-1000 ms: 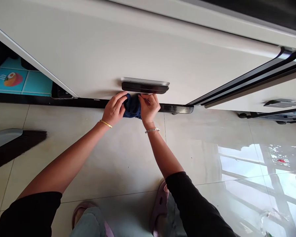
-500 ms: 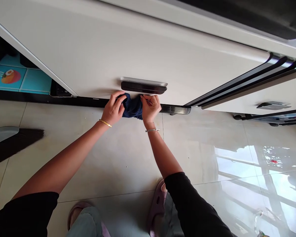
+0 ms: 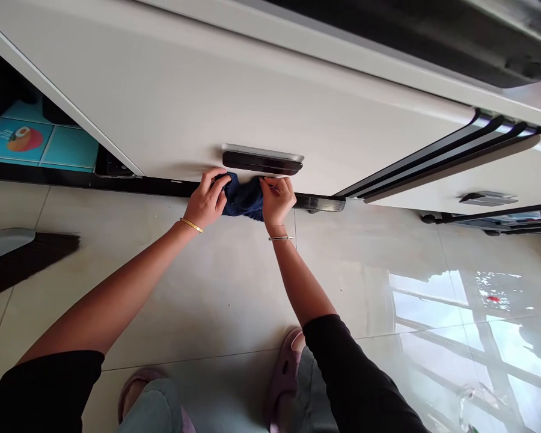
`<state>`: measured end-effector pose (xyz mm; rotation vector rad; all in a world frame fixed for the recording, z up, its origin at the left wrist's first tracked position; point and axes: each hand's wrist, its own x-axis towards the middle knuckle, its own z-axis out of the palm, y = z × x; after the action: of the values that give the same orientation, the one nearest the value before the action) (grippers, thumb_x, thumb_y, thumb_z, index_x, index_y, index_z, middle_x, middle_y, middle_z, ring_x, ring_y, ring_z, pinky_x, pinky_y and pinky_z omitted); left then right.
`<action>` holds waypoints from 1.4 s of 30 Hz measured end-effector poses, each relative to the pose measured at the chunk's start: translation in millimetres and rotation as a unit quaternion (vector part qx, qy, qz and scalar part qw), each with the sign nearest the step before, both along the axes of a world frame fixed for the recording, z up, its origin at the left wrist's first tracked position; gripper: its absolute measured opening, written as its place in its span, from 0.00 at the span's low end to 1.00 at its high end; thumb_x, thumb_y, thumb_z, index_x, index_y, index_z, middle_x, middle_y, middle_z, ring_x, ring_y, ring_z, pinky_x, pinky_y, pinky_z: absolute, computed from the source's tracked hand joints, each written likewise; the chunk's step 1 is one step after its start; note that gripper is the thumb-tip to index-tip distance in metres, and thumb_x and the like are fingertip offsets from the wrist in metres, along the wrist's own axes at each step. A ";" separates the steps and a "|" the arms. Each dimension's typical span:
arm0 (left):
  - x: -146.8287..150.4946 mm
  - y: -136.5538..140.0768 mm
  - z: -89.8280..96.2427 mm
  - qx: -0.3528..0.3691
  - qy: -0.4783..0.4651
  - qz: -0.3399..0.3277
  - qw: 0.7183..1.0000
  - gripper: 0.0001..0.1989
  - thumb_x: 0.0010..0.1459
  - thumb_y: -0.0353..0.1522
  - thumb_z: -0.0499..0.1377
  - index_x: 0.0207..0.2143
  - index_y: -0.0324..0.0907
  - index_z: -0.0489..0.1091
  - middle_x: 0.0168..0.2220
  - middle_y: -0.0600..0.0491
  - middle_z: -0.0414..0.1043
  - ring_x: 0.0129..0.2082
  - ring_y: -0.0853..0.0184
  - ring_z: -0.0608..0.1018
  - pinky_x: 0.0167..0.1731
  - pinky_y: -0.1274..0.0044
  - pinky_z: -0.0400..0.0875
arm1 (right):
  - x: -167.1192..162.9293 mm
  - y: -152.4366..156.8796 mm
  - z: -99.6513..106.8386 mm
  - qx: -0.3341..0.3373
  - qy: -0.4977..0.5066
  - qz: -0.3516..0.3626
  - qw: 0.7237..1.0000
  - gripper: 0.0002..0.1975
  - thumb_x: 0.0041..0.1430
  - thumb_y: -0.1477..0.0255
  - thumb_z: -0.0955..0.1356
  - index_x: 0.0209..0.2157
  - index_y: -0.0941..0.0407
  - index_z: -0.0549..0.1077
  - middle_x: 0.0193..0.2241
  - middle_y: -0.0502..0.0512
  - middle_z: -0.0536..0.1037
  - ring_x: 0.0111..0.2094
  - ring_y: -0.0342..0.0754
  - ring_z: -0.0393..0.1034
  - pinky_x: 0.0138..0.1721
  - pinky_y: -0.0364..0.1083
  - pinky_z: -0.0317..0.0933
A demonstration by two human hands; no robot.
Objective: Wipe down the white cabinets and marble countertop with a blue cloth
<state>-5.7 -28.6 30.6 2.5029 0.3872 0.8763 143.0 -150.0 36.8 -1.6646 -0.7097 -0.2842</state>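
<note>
Handle (image 3: 262, 162) sits just above blue cloth (image 3: 244, 199); broom (image 3: 29, 255) on floor (image 3: 193, 294), well apart.

A bright window reflection (image 3: 430, 287) lies across glossy pale floor tiles (image 3: 207, 325) before off-white cabinetry (image 3: 139, 96).

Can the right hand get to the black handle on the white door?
Probably yes: the right hand is just below the black handle with nothing visible between, though its fingers pinch the blue cloth.
</note>
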 end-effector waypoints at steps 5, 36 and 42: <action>1.4 -2.2 1.1 0.001 -0.003 0.008 1.000 0.21 0.64 0.27 0.52 0.58 0.40 0.66 0.60 0.37 0.65 0.61 0.54 0.72 0.61 0.63 0.69 | 2.8 -0.6 0.1 -0.002 -0.001 0.019 1.000 0.15 0.64 0.59 0.71 0.29 0.54 0.76 0.29 0.46 0.72 0.29 0.38 0.70 0.32 0.39 0.72; 15.0 -18.9 -23.2 -0.012 -0.028 0.019 0.999 0.21 0.64 0.29 0.53 0.59 0.41 0.65 0.57 0.38 0.63 0.59 0.54 0.71 0.58 0.63 0.71 | 16.8 -15.1 0.7 0.002 0.008 0.005 1.000 0.14 0.67 0.59 0.68 0.31 0.53 0.75 0.32 0.48 0.72 0.33 0.40 0.72 0.38 0.41 0.73; 6.2 -16.2 -23.3 -0.041 -0.005 0.035 0.999 0.23 0.62 0.31 0.55 0.60 0.41 0.65 0.58 0.36 0.62 0.58 0.51 0.72 0.59 0.60 0.70 | 48.1 -45.6 -3.6 0.017 0.051 -0.070 0.996 0.14 0.66 0.58 0.69 0.32 0.54 0.74 0.33 0.47 0.69 0.33 0.39 0.71 0.38 0.42 0.73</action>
<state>0.4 -44.8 7.2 2.4224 0.5010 0.8815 191.1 -195.5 33.2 -1.6868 -0.5109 -0.3073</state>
